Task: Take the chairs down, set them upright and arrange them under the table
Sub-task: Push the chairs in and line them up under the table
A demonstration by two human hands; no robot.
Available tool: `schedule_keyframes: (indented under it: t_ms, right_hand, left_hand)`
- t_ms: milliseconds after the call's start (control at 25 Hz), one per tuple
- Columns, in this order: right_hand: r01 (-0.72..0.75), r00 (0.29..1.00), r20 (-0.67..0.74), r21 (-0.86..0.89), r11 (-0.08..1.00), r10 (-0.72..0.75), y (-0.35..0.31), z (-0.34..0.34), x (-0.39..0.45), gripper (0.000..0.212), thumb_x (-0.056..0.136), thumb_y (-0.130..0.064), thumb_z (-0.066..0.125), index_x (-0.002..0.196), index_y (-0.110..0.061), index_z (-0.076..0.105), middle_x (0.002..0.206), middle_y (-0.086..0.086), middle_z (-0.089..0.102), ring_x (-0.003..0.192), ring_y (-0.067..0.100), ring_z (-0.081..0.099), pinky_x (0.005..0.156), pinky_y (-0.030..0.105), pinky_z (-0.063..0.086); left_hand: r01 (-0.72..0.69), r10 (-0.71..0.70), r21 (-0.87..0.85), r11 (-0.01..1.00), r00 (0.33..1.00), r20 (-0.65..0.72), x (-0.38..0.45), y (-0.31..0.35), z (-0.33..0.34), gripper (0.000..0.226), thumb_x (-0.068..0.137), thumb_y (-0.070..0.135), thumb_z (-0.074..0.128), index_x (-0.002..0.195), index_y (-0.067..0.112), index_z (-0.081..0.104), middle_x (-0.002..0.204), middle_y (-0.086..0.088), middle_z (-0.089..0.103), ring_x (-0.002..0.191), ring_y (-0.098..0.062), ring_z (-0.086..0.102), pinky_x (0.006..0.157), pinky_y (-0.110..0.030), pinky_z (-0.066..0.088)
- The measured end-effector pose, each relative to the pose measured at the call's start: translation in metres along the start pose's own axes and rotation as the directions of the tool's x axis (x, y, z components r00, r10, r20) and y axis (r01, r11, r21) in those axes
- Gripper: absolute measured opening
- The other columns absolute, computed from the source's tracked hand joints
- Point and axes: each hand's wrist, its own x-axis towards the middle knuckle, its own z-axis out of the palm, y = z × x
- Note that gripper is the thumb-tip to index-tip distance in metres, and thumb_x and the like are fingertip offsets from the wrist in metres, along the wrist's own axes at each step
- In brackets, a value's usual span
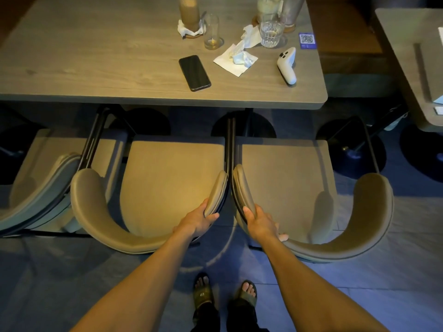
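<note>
Three tan cushioned chairs stand upright on the floor, side by side, seats facing the grey wooden table [96, 68]. The middle chair [167, 178] and the right chair [287, 183] touch at their curved armrests, with front edges just under the table edge. My left hand [196, 221] grips the right armrest end of the middle chair. My right hand [261, 224] grips the left armrest end of the right chair. The left chair [43, 178] is partly cut off by the frame edge.
On the table lie a black phone [194, 73], crumpled napkins [237, 58], several glasses [213, 32], a white controller [286, 64] and a QR card [307, 40]. A second table [412, 56] stands at the right. Round black table bases sit on the floor. My sandalled feet [225, 293] stand behind the chairs.
</note>
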Motion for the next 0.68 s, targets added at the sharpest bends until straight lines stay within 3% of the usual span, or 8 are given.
schedule_keyframes:
  t_ms: [80, 680]
  right_hand:
    - [0.016, 1.0, -0.003, 0.005, 1.0, -0.015, 0.0, 0.0, -0.001, 0.058, 0.099, -0.062, 0.02, 0.151, -0.039, 0.03, 0.145, 0.006, 0.043, 0.138, 0.037, 0.03, 0.113, 0.066, 0.001]
    - [0.004, 1.0, -0.023, -0.007, 1.0, -0.004, 0.001, 0.002, -0.004, 0.061, 0.098, -0.063, 0.02, 0.153, -0.037, 0.03, 0.151, 0.005, 0.04, 0.142, 0.036, 0.026, 0.111, 0.065, 0.001]
  left_hand:
    - [-0.006, 0.005, -0.039, 0.999, 1.0, -0.023, -0.005, 0.0, 0.001, 0.077, 0.085, 0.067, 0.046, 0.15, 0.051, 0.01, 0.156, 0.001, 0.037, 0.141, -0.031, 0.036, 0.114, -0.051, 0.029]
    - [0.092, -0.067, 0.159, 0.983, 0.986, -0.156, -0.019, 0.016, 0.006, 0.064, 0.094, 0.064, 0.032, 0.15, 0.052, 0.006, 0.146, -0.004, 0.049, 0.131, -0.033, 0.047, 0.106, -0.049, 0.036]
